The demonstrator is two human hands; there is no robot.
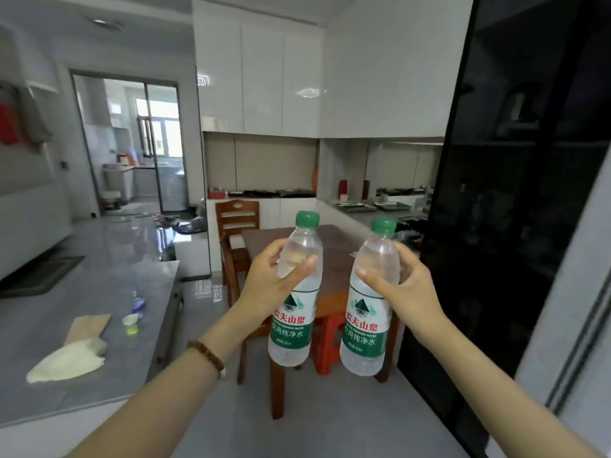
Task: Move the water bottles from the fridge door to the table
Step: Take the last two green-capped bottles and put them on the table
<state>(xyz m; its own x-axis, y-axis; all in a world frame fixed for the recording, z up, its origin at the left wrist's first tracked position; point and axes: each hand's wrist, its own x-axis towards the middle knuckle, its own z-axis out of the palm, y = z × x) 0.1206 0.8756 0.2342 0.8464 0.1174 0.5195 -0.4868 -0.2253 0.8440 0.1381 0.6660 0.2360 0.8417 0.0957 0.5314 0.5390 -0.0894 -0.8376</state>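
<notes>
I hold two clear water bottles with green caps and green labels, both upright in the air before me. My left hand (267,279) grips the left water bottle (294,325) around its upper body. My right hand (403,285) grips the right water bottle (367,332) the same way. Beyond them stands a brown wooden table (334,239), partly hidden by the bottles and my hands.
A tall black cabinet (515,193) rises on the right. A grey counter (86,292) on the left carries a white cloth (69,360), a board and small containers. A wooden chair (236,216) and a red stool (329,338) stand by the table.
</notes>
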